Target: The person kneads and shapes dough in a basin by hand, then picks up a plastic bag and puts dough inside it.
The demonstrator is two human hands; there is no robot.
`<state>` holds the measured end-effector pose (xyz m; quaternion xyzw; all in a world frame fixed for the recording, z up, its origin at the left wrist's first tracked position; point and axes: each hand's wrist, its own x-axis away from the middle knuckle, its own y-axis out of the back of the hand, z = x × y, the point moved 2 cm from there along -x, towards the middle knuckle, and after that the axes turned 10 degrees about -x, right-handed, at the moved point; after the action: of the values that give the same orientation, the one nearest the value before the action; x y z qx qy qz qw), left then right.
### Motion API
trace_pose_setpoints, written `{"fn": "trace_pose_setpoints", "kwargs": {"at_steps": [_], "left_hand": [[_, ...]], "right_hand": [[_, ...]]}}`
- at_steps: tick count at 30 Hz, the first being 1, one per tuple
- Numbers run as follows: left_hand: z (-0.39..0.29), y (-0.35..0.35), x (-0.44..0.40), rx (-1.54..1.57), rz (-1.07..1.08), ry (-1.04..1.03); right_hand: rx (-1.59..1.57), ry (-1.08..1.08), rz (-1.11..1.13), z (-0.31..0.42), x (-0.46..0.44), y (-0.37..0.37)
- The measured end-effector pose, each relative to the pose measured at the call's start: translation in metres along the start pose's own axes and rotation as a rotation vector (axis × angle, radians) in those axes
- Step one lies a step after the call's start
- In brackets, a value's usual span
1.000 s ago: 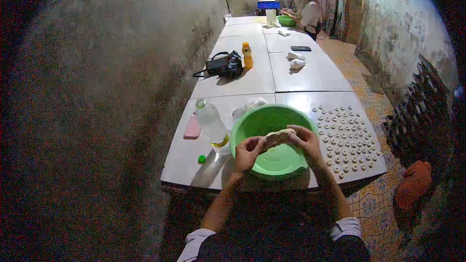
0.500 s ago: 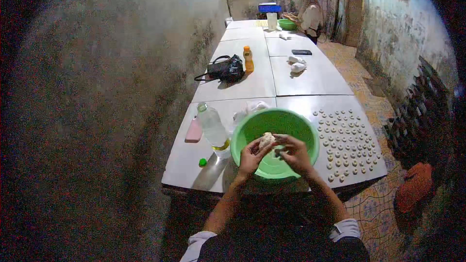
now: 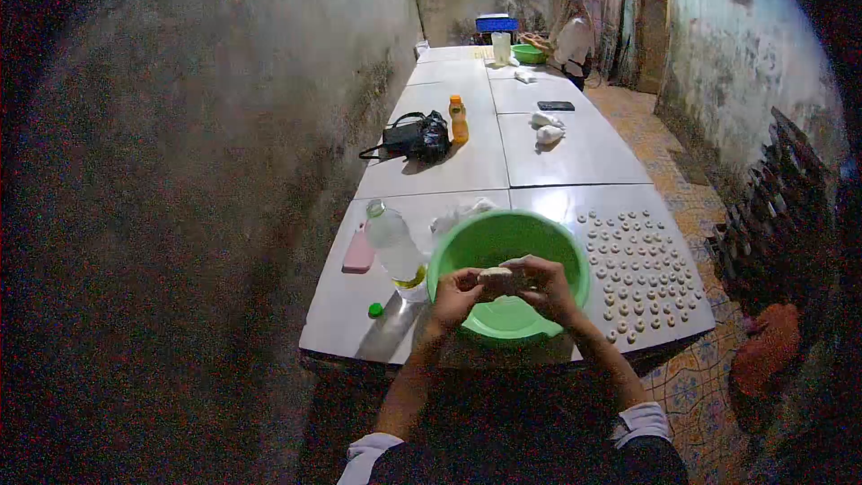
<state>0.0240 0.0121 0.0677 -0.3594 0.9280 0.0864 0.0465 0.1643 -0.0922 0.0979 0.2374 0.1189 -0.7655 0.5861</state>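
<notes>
A pale lump of dough is held between my two hands, above the green basin. My left hand pinches its left end with thumb and fingers. On the other side my right hand has its fingers closed over the dough's right part, which they partly hide. To the right of the basin, many small ring-shaped dough pieces lie in rough rows on the white table.
Left of the basin stand a clear bottle, its green cap and a pink phone. Farther back are a black bag, an orange bottle, white bundles and a dark phone. A person works at another green basin.
The dough has turned and looks flatter and longer between my hands. My right fingers have closed in on it. The view has tipped slightly upward.
</notes>
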Motion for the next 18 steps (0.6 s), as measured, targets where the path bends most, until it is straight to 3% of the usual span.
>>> {"fn": "trace_pose_setpoints", "kwargs": {"at_steps": [4, 11, 15, 17, 18], "left_hand": [[-0.005, 0.003, 0.003, 0.035, -0.063, -0.06], [-0.009, 0.008, 0.005, 0.013, -0.117, 0.006], [-0.006, 0.001, 0.004, 0.178, -0.2, 0.016], [0.005, -0.003, -0.002, 0.101, -0.181, -0.053], [0.008, -0.009, -0.007, 0.26, -0.178, -0.001]], "right_hand": [[-0.246, -0.155, 0.018, -0.005, -0.004, 0.016], [-0.365, -0.356, -0.057, 0.002, -0.008, 0.032], [-0.218, -0.241, -0.149, 0.004, -0.01, 0.033], [-0.216, -0.093, -0.248, 0.012, -0.015, 0.022], [-0.23, -0.087, -0.192, 0.011, -0.016, 0.012]]}}
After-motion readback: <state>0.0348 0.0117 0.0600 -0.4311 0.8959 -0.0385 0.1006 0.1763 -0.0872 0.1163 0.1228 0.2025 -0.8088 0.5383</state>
